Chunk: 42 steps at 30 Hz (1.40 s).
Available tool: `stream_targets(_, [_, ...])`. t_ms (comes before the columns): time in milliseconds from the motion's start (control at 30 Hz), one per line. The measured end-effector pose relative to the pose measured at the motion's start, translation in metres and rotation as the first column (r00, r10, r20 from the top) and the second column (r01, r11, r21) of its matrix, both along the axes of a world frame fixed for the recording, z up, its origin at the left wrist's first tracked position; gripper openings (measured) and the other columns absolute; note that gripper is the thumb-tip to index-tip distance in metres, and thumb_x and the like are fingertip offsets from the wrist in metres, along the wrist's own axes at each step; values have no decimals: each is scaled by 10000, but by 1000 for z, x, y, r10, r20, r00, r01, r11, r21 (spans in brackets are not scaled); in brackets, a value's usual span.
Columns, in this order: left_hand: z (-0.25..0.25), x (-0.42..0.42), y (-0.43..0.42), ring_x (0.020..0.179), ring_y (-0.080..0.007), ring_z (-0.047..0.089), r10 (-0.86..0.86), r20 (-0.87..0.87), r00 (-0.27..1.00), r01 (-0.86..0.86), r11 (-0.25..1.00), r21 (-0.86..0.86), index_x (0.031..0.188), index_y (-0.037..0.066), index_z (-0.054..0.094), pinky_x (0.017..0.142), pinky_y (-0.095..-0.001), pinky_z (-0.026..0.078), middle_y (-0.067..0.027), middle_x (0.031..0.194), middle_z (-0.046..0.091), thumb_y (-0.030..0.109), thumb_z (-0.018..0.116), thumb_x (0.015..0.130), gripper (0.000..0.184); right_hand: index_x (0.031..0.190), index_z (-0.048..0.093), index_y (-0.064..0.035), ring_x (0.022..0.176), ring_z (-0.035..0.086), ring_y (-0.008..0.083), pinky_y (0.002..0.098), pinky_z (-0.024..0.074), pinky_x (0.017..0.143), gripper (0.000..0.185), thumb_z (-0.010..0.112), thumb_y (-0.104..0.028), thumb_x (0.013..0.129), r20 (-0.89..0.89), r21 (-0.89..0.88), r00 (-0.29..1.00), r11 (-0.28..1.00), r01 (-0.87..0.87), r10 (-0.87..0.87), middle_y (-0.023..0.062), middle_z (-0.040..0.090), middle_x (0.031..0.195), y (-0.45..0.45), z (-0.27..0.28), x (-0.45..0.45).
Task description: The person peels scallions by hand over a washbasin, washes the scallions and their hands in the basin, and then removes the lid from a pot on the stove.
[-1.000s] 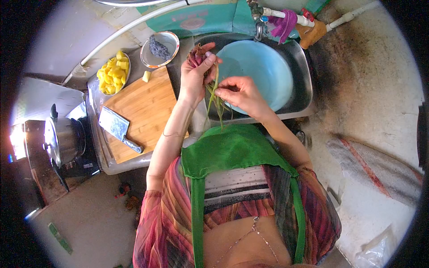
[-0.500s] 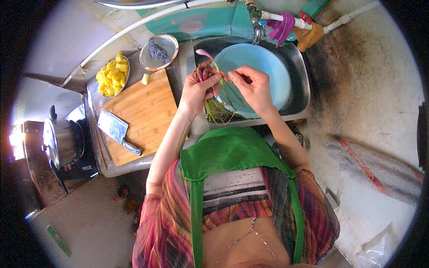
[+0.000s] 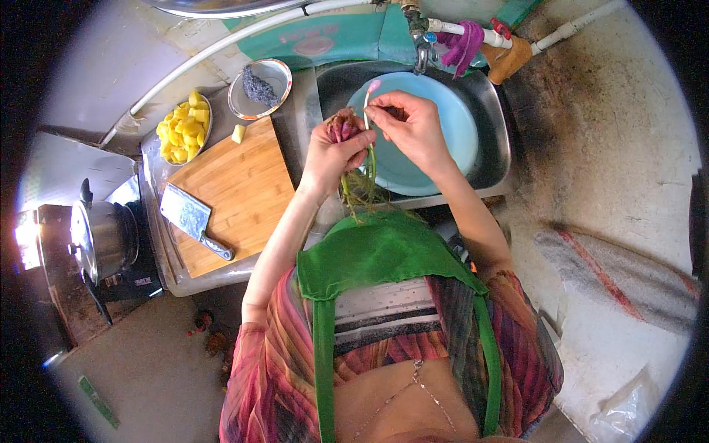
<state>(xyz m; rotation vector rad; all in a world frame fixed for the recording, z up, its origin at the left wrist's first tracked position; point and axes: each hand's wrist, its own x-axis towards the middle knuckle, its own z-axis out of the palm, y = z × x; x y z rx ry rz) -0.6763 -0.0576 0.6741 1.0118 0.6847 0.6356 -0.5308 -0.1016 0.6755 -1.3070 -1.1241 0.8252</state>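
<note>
Left: cleaver [image 3: 185, 210] blade shiny metal; cutting board [image 3: 244, 181] smooth grained wood; pot [image 3: 116, 232] glossy metal; far: basin [image 3: 459, 131] smooth plastic; sink [image 3: 501, 129] metal, dull sheen; bunched bulbs [image 3: 343, 131] papery-looking; pale bulb [image 3: 374, 86] smooth; near: apron [image 3: 391, 251] matt cloth; right: striped cloth [image 3: 628, 279] rough, matt

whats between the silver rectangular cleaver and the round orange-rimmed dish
Bare tan wooden cutting board, then a small blocky yellow chunk, in the head view.

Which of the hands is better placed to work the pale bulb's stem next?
Probably the right hand: its fingertips are at the stem of the pale bulb, while the left hand is busy holding the purple bunch.
</note>
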Motion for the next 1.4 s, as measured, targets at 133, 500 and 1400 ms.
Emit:
stream_targets(133, [4,2,-3,453,-38,426,-8,-37,999,11,997,81,833,45,576,388,-192,287,4,636,556,67,628,808,62,847,633,30,635,557,67,226,456,559,120,633,-59,766,20,-23,999,999,27,-26,54,639,740,1,4,1])
stream_targets(500, [15,0,-1,438,-49,423,-72,-49,996,74,996,52,910,29,555,381,-196,288,-23,642,559,113,561,865,96,847,639,26,666,576,76,241,467,579,116,623,-65,776,60,-18,998,1000,-19,20,70,656,759,2,9,4])
stream_targets(1400, [14,-3,8,424,-35,404,-30,-179,983,57,987,148,832,28,589,367,-198,273,-23,579,554,135,585,846,108,813,595,-8,516,422,11,148,316,454,91,595,-81,758,-335,-96,891,929,-356,307,-2,547,675,2,8,27])
